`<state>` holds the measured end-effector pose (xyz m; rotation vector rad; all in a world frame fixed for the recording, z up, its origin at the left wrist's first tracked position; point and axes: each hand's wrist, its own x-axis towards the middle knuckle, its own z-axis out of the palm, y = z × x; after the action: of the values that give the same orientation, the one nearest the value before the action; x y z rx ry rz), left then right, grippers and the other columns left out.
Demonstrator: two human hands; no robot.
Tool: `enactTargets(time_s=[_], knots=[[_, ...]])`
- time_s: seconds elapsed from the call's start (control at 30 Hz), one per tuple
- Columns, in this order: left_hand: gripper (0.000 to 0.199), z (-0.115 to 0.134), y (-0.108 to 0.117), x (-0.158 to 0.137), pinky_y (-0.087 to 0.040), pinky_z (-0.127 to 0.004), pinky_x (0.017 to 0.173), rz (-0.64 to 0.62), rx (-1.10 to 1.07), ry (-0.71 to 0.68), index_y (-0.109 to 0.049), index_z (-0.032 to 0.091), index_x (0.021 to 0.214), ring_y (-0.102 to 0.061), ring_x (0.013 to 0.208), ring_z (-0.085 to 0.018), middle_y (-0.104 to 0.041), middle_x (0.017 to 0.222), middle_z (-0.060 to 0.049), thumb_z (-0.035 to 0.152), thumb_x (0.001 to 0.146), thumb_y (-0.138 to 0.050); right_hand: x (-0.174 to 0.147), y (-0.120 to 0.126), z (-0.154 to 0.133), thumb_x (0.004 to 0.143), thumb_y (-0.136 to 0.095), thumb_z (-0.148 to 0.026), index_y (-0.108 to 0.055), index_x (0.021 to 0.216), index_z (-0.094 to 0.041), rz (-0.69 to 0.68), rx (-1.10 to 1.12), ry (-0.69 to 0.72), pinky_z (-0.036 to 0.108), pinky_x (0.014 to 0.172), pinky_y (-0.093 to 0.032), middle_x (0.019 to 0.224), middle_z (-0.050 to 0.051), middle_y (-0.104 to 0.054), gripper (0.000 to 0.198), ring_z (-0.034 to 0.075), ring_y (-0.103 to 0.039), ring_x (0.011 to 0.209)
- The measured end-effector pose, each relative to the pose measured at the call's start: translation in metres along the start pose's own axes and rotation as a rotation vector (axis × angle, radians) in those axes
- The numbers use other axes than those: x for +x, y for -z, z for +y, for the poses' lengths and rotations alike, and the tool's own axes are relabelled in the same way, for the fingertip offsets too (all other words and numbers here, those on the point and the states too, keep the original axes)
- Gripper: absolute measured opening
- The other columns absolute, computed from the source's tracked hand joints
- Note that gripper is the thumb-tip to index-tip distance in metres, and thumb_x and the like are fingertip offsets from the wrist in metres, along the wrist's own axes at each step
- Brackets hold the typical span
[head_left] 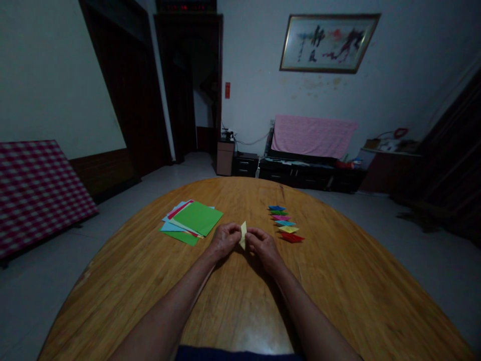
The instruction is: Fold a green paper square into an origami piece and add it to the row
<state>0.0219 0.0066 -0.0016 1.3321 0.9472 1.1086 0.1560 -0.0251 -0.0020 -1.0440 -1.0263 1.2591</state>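
Note:
A small piece of folded pale yellow paper (243, 231) stands on end between my two hands, just above the middle of the round table. My left hand (225, 238) pinches its left side with thumb and fingers. From the other side my right hand (264, 246) grips it the same way, fingertips close to the left ones. The paper's lower part is partly covered by the fingers. To the right lies a row of several folded paper shapes (288, 229), in blue, green, pink, light blue, yellow and red. Left of my hands rests a loose stack of coloured paper sheets (198, 216), green on top.
The round wooden table (338, 291) fills the foreground. Beyond it stand a low black cabinet (278, 174) and a pink cloth (313, 135) draped over a flat object. A panel with a red-and-white checked cover (41, 190) leans at the left.

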Motion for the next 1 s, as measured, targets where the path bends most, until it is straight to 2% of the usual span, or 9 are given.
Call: enactTargets(time_s=[0.23,0.4,0.5,0.6,0.77,1.0], knots=[[0.017,0.0011,0.0019,-0.0019,-0.040,-0.020,0.047,-0.074,-0.083,0.014,-0.062,0.013,0.079,-0.052,0.048,-0.009,-0.058,0.059,0.002,0.025,0.067,-0.061,-0.0017,-0.0004,-0.0039,0.062,-0.075,-0.037,-0.066,0.079,-0.016,-0.019,0.003,-0.026,0.024,0.054,-0.040,0.062,-0.002,-0.064,0.028,0.011,-0.053,0.052],[0.016,0.0011,0.0027,0.0009,-0.038,-0.019,0.046,-0.010,-0.082,-0.007,-0.059,0.013,0.071,-0.051,0.046,-0.009,-0.056,0.054,0.003,0.027,0.066,-0.063,-0.0016,-0.0016,-0.0035,0.063,-0.075,-0.035,-0.066,0.083,-0.016,-0.058,0.038,-0.043,0.023,0.057,-0.040,0.065,-0.001,-0.065,0.028,0.011,-0.054,0.057],[0.015,0.0005,0.0031,0.0025,-0.038,-0.020,0.047,0.019,-0.085,-0.015,-0.059,0.013,0.070,-0.050,0.046,-0.009,-0.055,0.054,0.003,0.028,0.067,-0.062,-0.0018,-0.0013,-0.0029,0.064,-0.074,-0.034,-0.066,0.082,-0.016,-0.077,0.002,-0.061,0.021,0.053,-0.035,0.065,-0.002,-0.063,0.027,0.009,-0.049,0.053],[0.015,0.0007,0.0038,0.0020,-0.038,-0.020,0.048,-0.018,-0.087,0.000,-0.061,0.013,0.072,-0.050,0.048,-0.009,-0.056,0.057,0.002,0.028,0.068,-0.062,-0.0018,0.0001,-0.0013,0.065,-0.073,-0.034,-0.065,0.077,-0.015,-0.088,-0.042,-0.064,0.021,0.050,-0.031,0.059,-0.003,-0.059,0.024,0.006,-0.042,0.049],[0.017,0.0035,0.0050,-0.0008,-0.033,-0.019,0.047,-0.048,-0.086,-0.009,-0.063,0.011,0.072,-0.046,0.048,-0.007,-0.055,0.058,0.002,0.028,0.069,-0.063,-0.0011,0.0017,0.0032,0.065,-0.071,-0.032,-0.062,0.074,-0.015,-0.126,-0.008,-0.097,0.022,0.052,-0.035,0.057,-0.003,-0.056,0.022,0.008,-0.044,0.050],[0.020,0.0026,0.0084,-0.0023,-0.038,-0.021,0.047,-0.089,-0.096,-0.003,-0.064,0.011,0.076,-0.050,0.049,-0.010,-0.056,0.060,0.001,0.030,0.071,-0.063,-0.0033,-0.0006,-0.0012,0.065,-0.071,-0.031,-0.062,0.072,-0.015,-0.183,0.045,-0.144,0.023,0.050,-0.037,0.056,-0.002,-0.056,0.020,0.009,-0.047,0.049]])
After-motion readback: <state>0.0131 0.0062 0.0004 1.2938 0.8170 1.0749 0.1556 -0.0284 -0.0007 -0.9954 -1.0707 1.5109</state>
